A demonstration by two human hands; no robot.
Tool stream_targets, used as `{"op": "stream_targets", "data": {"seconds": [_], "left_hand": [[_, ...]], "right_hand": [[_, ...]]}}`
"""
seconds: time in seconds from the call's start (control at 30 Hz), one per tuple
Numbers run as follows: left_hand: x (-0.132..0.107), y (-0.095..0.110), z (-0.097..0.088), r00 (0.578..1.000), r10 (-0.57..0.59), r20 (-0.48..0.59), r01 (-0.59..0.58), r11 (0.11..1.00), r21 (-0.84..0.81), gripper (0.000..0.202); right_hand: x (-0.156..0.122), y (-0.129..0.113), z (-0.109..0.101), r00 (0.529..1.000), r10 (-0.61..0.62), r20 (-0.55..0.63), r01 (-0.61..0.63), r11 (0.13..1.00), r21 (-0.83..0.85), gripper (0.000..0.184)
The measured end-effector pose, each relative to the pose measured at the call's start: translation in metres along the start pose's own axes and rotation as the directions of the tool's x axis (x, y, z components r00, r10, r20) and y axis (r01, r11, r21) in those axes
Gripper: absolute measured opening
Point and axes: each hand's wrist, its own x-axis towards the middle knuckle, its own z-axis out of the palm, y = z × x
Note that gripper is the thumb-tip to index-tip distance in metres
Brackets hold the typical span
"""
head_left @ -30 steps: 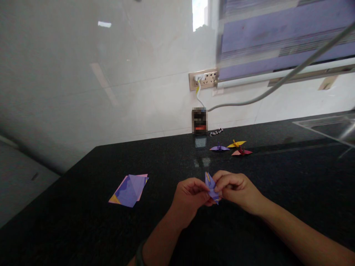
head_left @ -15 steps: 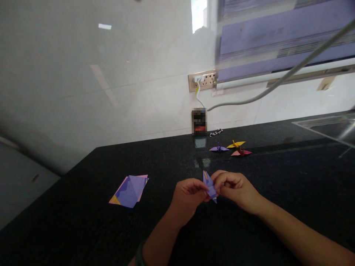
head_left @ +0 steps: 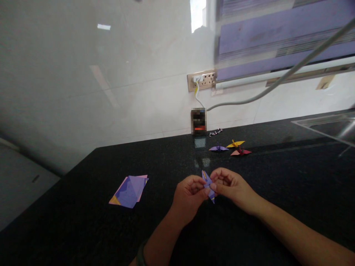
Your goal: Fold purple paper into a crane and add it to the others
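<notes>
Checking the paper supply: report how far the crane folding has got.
Done: a purple crane, a yellow crane and a red crane sit at the back of the counter. In hand: the left hand and right hand pinch a partly folded purple piece between them. Left: a stack of flat sheets lies untouched to the left; their count cannot be told.
</notes>
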Motion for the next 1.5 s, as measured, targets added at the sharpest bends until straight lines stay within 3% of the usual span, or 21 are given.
{"op": "stream_targets", "data": {"seconds": [0.2, 0.3, 0.37, 0.53, 0.93, 1.13, 1.37, 1.5], "left_hand": [[0.0, -0.003, 0.0, 0.999, 0.028, -0.038, -0.026, 0.998, 0.05, 0.037], [0.001, -0.001, -0.001, 0.998, 0.006, -0.057, 0.002, 0.991, 0.137, 0.031], [0.0, 0.0, -0.002, 0.999, -0.008, -0.039, 0.017, 0.97, 0.241, 0.023], [-0.001, 0.002, -0.005, 0.997, -0.013, 0.075, -0.021, 0.901, 0.433, 0.032], [-0.006, -0.003, 0.003, 0.995, 0.1, 0.0, -0.085, 0.844, 0.529, 0.034], [-0.002, -0.003, 0.001, 0.996, 0.08, 0.042, -0.09, 0.855, 0.511, 0.035], [-0.003, -0.001, 0.001, 0.989, 0.143, 0.021, -0.116, 0.7, 0.705, 0.035], [-0.005, 0.003, 0.003, 0.983, 0.182, 0.029, -0.145, 0.663, 0.735, 0.033]], "right_hand": [[0.0, -0.003, -0.001, 0.999, 0.05, 0.016, -0.046, 0.983, -0.178, 0.023], [0.0, -0.002, -0.002, 1.0, 0.028, 0.006, -0.027, 0.981, -0.191, 0.023], [-0.001, -0.002, -0.002, 1.0, 0.026, 0.012, -0.023, 0.98, -0.196, 0.024], [-0.001, -0.005, 0.001, 0.999, 0.03, 0.026, -0.024, 0.978, -0.208, 0.026], [-0.006, -0.002, 0.006, 1.0, 0.004, 0.03, 0.002, 0.974, -0.225, 0.023], [-0.002, 0.002, 0.005, 1.0, 0.029, -0.004, -0.029, 0.987, -0.157, 0.028], [-0.001, 0.006, 0.004, 0.999, 0.02, -0.04, -0.028, 0.974, -0.223, 0.024], [-0.003, 0.005, 0.004, 0.999, 0.017, -0.04, -0.026, 0.968, -0.249, 0.024]]}}
